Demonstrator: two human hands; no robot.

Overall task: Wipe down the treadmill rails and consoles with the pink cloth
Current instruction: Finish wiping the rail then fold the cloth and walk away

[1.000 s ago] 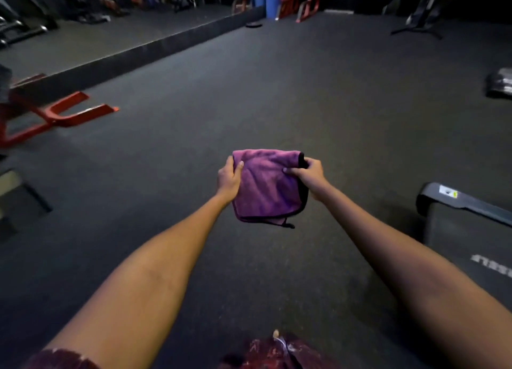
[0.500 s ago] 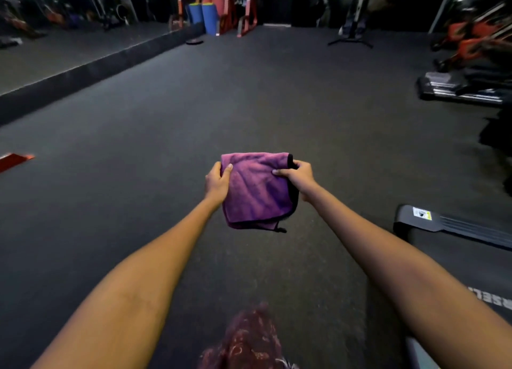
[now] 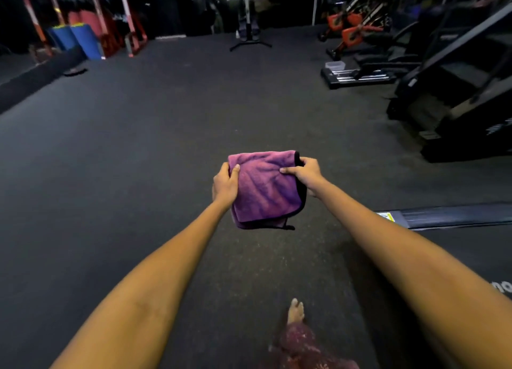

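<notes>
Left hand [image 3: 225,184] and right hand [image 3: 304,173] each pinch a side of the folded pink cloth [image 3: 266,188], seemingly readying a flat wiping pad; nearest treadmill [image 3: 454,216] lies at three o'clock, untouched.

Dim gym hall, dark rubber floor [image 3: 166,147], red racks [image 3: 130,16] and blue pads [image 3: 83,41] at the back, treadmill deck [image 3: 457,216] at right, black cardio machines [image 3: 457,91] beyond

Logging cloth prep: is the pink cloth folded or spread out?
Folded: the pink cloth shows stacked layered edges at its bottom, held between left hand and right hand.
</notes>
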